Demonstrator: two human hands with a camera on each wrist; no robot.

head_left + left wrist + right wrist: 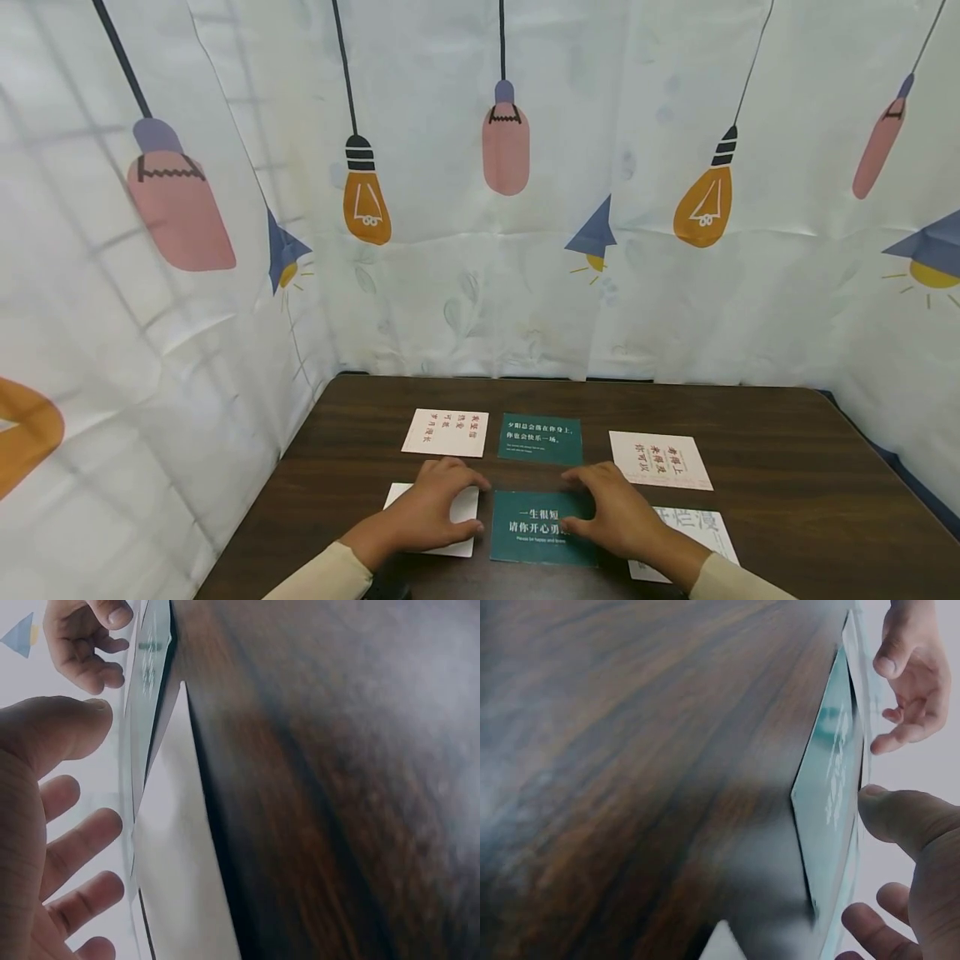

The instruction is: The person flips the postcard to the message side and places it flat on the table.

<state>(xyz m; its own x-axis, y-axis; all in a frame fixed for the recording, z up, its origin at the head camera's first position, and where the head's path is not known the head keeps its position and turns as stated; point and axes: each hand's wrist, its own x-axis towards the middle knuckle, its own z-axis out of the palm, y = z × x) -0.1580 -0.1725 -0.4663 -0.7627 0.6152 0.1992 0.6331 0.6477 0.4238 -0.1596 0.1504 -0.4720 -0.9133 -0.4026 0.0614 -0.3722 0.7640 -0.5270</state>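
Note:
My left hand (441, 504) hovers above a white card (454, 542) at the front left, its fingers loosely bent and the palm holding nothing. Above the right edge of a green card (525, 546) with white writing is my right hand (615, 512), thumb and fingers apart. In the left wrist view the white card (180, 847) lies below the spread fingers (82, 847). The right wrist view has the green card (829, 765) flat on the wood, close to the thumb. Partly covered by my right wrist is another white card (705, 529) with grey lettering.
Behind the hands lie a white card with red writing (446, 433), a green card (540, 439) and another red-lettered white card (660, 460). They rest on a dark wooden table (787, 467). A pale curtain (450, 317) printed with lamps hangs at the back and sides.

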